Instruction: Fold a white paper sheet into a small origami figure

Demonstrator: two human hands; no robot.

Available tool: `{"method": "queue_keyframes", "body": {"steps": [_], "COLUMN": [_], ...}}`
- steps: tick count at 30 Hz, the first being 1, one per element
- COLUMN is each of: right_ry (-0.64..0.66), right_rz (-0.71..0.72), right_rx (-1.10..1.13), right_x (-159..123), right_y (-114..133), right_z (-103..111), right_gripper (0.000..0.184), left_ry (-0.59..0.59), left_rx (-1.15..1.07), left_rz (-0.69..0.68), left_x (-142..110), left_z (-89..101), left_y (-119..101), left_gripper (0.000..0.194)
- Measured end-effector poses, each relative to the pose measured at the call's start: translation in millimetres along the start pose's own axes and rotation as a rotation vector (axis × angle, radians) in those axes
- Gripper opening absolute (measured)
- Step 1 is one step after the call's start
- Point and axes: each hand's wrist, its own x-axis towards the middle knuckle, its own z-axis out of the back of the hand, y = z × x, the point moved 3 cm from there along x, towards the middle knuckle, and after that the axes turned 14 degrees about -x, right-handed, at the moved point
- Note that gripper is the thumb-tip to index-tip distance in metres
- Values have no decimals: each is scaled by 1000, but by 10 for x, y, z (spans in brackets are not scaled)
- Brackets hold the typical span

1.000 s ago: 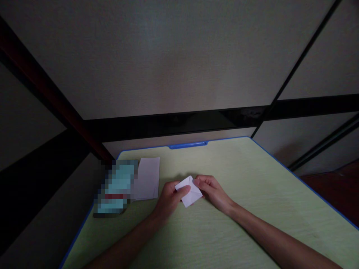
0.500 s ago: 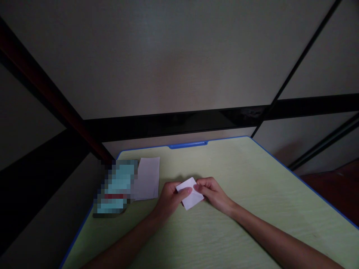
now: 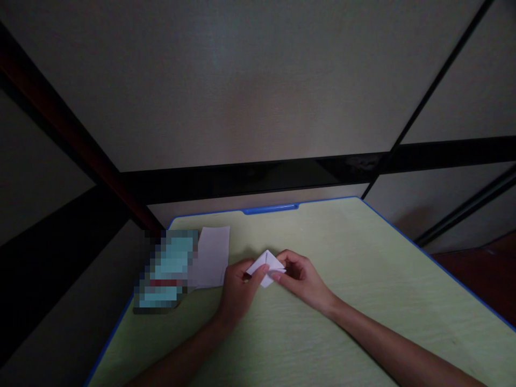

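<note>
A small folded white paper (image 3: 266,259) is held between my two hands above the table, its layers partly lifted at the right side. My left hand (image 3: 239,285) grips it from the left, the thumb lying on its top face and the fingers behind. My right hand (image 3: 302,275) pinches the right edge, with the thumb at a raised flap and the fingers curled at the back. The hidden fingertips are behind the paper.
The pale green table (image 3: 355,333) has a blue rim with a blue handle piece (image 3: 271,208) at the far edge. White sheets (image 3: 212,255) lie to the left beside a blurred-out teal object (image 3: 171,263). A wardrobe-like panel wall (image 3: 258,97) rises behind the table.
The paper has turned and now points its corner away from me, with a flap opened at the right. Both hands have shifted slightly, and the left one sits a little further left.
</note>
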Motion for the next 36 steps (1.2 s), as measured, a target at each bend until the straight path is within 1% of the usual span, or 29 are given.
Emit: {"method": "queue_keyframes", "body": {"steps": [2, 7, 8, 10, 14, 17, 18, 20, 24, 26, 28, 30, 32, 36], "right_ry": [-9, -59, -65, -25, 137, 176, 165, 98, -108, -218, -293, -303, -258, -154], "right_rz": [-2, -42, -49, -58, -60, -94, -104, -106, -114, -116, -106, -94, -86, -65], "right_rx": [15, 64, 70, 62, 5, -4, 7, 72, 243, 272, 271, 264, 275, 289], "right_x": [4, 39, 46, 51, 17, -12, -14, -4, 33, 42, 43, 41, 38, 37], "right_y": [-6, -46, -52, -56, -26, -23, -28, -37, -42, -35, -25, -18, -18, -26], "right_z": [1, 55, 65, 64, -5, -54, -63, -58, 12, 58, 89, 93, 73, 26], "right_gripper": [19, 24, 25, 25, 20, 18, 20, 25, 41, 42, 42, 41, 40, 35], "left_ry": [29, 155, 161, 132, 54, -20, -45, -76, -91, -62, 6, 70, 94, 17], "left_rx": [-37, -158, -186, -228, -253, -266, -270, -281, -287, -266, -235, -210, -205, -229], "left_rz": [26, 100, 103, 100, 101, 76, 73, 84, 105, 114, 138, 164, 181, 176], "left_x": [-15, -45, -42, -24, 19, 34, 36, 42, 48, 39, 19, -3, -17, -4], "left_z": [-27, -112, -116, -106, -85, -69, -62, -53, -51, -72, -110, -147, -162, -121], "left_y": [5, -22, -28, -32, -11, -7, -8, -9, -31, -39, -33, -16, 1, 6], "left_gripper": [23, 20, 19, 16, 14, 12, 11, 11, 12, 13, 14, 13, 11, 14]}}
